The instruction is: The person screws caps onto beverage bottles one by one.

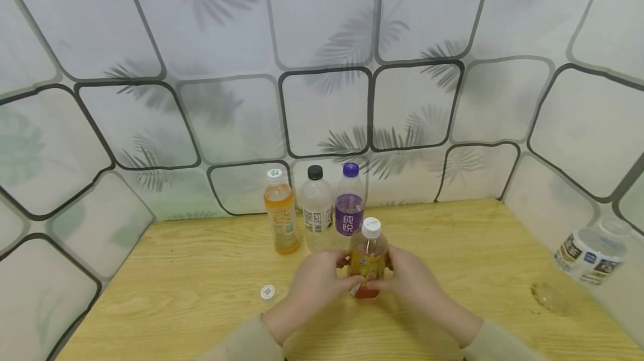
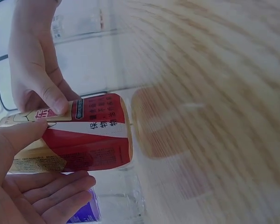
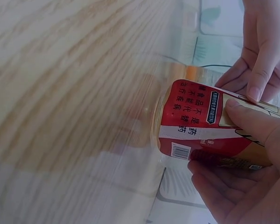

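Near the middle of the table, both hands hold a drink bottle (image 1: 369,263) with a red and gold label and a white cap. It stands upright, its base close over the wood in the wrist views. My left hand (image 1: 320,281) grips it from the left, thumb across the front of the label and fingers behind. From the right, my right hand (image 1: 413,279) grips it the same way, so the two thumbs come close together at the front. Red-brown liquid shows through the bottom. Right behind it stands a bottle with a purple label (image 1: 349,213) and a blue cap.
Left of the purple bottle stand a clear bottle (image 1: 317,210) with a black cap and an orange-filled bottle (image 1: 283,221). A loose white cap (image 1: 268,292) lies on the wooden table (image 1: 201,271). A clear uncapped bottle (image 1: 588,255) is by the patterned right wall.
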`<action>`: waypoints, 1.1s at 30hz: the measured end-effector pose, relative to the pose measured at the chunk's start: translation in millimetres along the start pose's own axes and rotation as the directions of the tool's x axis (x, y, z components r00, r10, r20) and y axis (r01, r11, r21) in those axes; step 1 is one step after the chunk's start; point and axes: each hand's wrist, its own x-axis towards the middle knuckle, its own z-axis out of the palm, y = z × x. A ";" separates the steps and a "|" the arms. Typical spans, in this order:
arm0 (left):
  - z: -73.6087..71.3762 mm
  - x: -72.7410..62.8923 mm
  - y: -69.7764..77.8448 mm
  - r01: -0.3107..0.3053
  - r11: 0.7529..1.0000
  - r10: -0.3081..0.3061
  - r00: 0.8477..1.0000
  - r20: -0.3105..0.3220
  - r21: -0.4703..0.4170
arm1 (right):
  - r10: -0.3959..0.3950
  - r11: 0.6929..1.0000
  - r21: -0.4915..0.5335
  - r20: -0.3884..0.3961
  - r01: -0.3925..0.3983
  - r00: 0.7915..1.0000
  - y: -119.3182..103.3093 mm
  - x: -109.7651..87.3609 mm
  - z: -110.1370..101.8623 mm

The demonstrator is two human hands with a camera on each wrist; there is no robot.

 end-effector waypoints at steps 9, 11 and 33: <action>6.1 14.0 7.3 0.006 0.998 -0.006 1.000 -0.005 -0.057 | -0.010 1.000 -0.017 -0.017 0.010 1.000 10.0 7.9 -12.0; 7.4 17.5 8.4 0.006 0.998 -0.007 1.000 -0.011 -0.067 | -0.012 1.000 -0.016 -0.019 0.012 1.000 12.6 9.8 -14.2; 21.1 44.0 21.4 -0.060 0.997 0.056 0.994 -0.091 -0.039 | -0.001 1.000 -0.022 -0.058 0.000 0.998 29.8 30.4 -36.4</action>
